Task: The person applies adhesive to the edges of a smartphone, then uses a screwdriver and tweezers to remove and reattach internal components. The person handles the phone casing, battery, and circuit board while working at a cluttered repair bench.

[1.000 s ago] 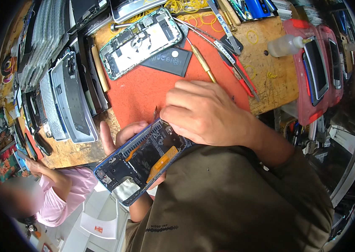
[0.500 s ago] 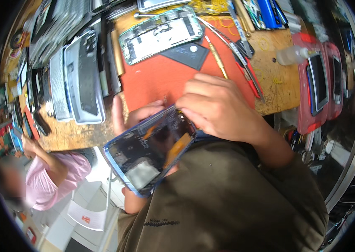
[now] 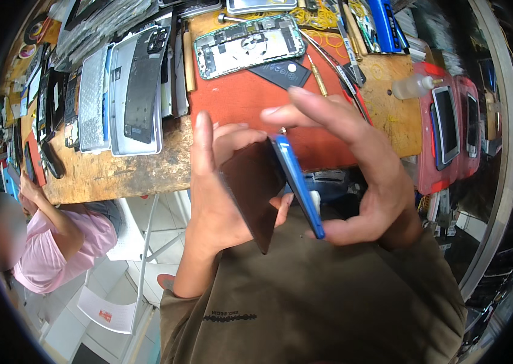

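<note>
In front of my chest my left hand (image 3: 208, 188) grips a dark, flat phone panel (image 3: 256, 188), its thumb pointing up and its fingertips at the panel's top and inner side. Beside it stands a blue phone shell (image 3: 299, 185), seen nearly edge-on. The two pieces come close at the top and spread apart lower down, and the faces between them are hidden. My right hand (image 3: 371, 164) curves around the shell, thumb against its lower end and fingers above its upper end. A small shiny bit (image 3: 282, 130) shows at the shell's top.
An opened phone chassis (image 3: 250, 45) lies on the orange mat (image 3: 226, 100), with a gold screwdriver (image 3: 317, 76) and tweezers (image 3: 332, 60). A tray of phone parts (image 3: 117, 142) stands left, a bottle (image 3: 411, 87) right. Another person (image 3: 68, 242) sits at far left.
The phone has turned from showing its inner electronics to nearly edge-on, as two pieces angled apart. My right hand has moved from its top corner to around the blue shell.
</note>
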`<action>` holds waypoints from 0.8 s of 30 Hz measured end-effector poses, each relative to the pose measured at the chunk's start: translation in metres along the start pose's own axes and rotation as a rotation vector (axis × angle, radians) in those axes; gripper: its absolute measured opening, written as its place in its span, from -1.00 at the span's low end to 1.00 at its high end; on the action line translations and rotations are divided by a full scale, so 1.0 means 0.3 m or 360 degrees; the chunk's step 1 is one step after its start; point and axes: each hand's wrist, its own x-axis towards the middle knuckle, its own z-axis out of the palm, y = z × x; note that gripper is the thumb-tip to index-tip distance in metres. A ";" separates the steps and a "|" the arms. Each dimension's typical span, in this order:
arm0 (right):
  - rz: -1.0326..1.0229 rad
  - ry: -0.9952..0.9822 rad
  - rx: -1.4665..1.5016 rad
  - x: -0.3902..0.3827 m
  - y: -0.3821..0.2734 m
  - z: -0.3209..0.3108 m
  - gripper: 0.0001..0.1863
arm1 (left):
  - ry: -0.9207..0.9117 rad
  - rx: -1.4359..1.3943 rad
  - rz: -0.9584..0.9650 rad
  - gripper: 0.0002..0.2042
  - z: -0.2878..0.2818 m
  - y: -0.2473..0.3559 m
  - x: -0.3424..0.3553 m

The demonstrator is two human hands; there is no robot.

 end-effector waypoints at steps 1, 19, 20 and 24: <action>0.0017 -0.0022 -0.0001 0.004 0.002 0.003 0.19 | -0.0005 0.0001 0.0004 0.36 -0.001 -0.002 -0.003; -0.0036 0.0141 0.0319 -0.015 0.031 0.033 0.11 | 0.0002 -0.0023 0.0054 0.38 0.010 -0.013 -0.010; -0.0036 0.0154 0.0323 -0.016 0.031 0.035 0.11 | 0.0006 -0.0031 0.0053 0.39 0.011 -0.014 -0.012; -0.0100 0.0147 0.0237 -0.018 0.028 0.026 0.10 | 0.0038 -0.0114 0.0009 0.39 0.025 -0.017 -0.018</action>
